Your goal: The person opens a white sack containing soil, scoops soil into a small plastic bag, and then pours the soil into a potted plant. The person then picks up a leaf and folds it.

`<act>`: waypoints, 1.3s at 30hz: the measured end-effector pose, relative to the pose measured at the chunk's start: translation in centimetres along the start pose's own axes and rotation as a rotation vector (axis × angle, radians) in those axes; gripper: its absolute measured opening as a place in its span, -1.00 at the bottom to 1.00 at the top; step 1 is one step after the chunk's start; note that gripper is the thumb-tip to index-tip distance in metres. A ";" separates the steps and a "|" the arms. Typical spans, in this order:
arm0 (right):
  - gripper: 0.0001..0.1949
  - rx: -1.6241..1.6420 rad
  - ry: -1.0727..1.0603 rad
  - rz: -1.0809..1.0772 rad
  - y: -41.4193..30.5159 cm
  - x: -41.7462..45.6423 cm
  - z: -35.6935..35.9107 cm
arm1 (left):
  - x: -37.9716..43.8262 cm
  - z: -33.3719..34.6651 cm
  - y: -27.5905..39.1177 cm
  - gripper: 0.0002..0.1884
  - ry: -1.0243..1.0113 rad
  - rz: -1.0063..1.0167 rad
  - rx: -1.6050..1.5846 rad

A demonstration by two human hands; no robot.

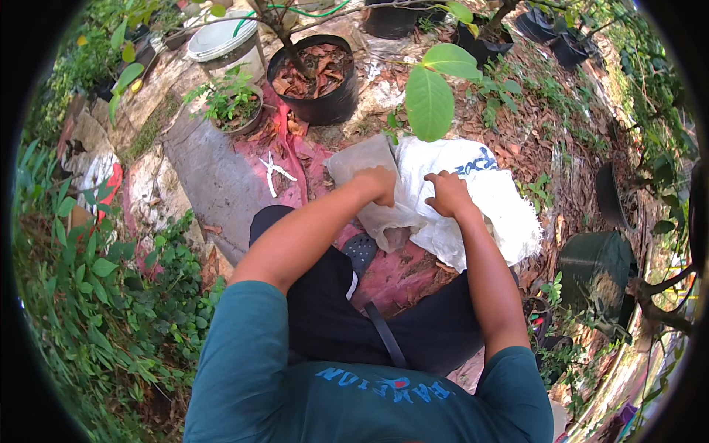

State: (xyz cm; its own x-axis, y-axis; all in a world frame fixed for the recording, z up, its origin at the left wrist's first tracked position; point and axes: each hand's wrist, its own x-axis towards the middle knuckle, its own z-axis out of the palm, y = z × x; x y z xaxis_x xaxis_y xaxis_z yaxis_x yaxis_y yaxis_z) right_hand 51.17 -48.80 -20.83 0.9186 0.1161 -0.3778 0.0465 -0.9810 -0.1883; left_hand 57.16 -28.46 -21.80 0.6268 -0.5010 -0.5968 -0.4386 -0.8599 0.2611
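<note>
My left hand (378, 185) is closed on a translucent plastic bag (360, 158), its fingertips hidden beneath the curled hand. Part of the bag hangs below it, beside a dark perforated clog (360, 252) on my foot. To the right lies a crumpled white woven sack (443, 155) with dark handwriting on it. Over this sack is my right hand (450, 194), fingers spread and nothing visible between them. White-looking pruning shears (275, 173) rest with handles apart on the pink ground sheet (316, 158), left of the bag.
Beyond the bag stand a black pot (321, 108) with a small tree, a smaller potted plant (230, 102) and a lidded white bucket (221, 39). A leafy branch (429, 102) overhangs the sack. Dark green grow bag (595, 271) sits right; dense foliage (105, 293) grows left.
</note>
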 end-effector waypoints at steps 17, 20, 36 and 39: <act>-0.39 0.661 0.190 0.554 23.4 -9.4 -0.7 | 10.8 7.5 18.0 -0.21 -0.041 0.108 -1.060; -0.25 0.508 0.400 0.409 19.2 -10.4 -2.5 | 12.8 6.9 16.4 -0.45 0.159 -0.005 -1.466; -0.68 1.381 0.290 0.314 20.9 -7.9 -1.2 | 3.5 -10.3 3.8 -0.57 -0.156 0.053 -1.188; -0.65 1.578 0.214 0.221 20.6 -7.0 -1.4 | 5.4 -9.6 4.1 -0.56 0.087 -0.027 -1.155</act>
State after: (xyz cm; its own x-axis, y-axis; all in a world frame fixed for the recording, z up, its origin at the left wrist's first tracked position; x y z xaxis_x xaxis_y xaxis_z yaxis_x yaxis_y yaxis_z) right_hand 46.28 -70.07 -20.80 0.8937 -0.1546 -0.4212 -0.3952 0.1732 -0.9021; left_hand 64.92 -35.64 -16.62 0.6890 -0.4478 -0.5699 0.3966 -0.4251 0.8136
